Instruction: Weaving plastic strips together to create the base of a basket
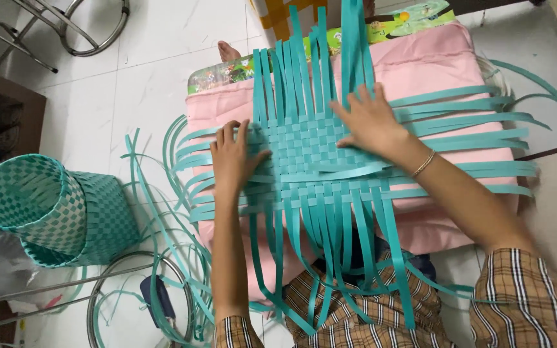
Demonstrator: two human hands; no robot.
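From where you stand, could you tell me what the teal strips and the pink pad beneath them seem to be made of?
The teal strips look like smooth plastic strapping: flat, even in width, slightly glossy, springing into stiff curves. The pink pad seems to be soft matte fabric, judging by its wrinkles.

A home floor used for basket weaving.
White floor tiles, a pink cushion, a finished woven basket and loose teal strips lie about; metal chair legs stand nearby.

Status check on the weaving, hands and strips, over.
Left hand flat on woven teal mat, left edge. Right hand pressing its upper right. Mat on pink cushion. Nothing obstructing.
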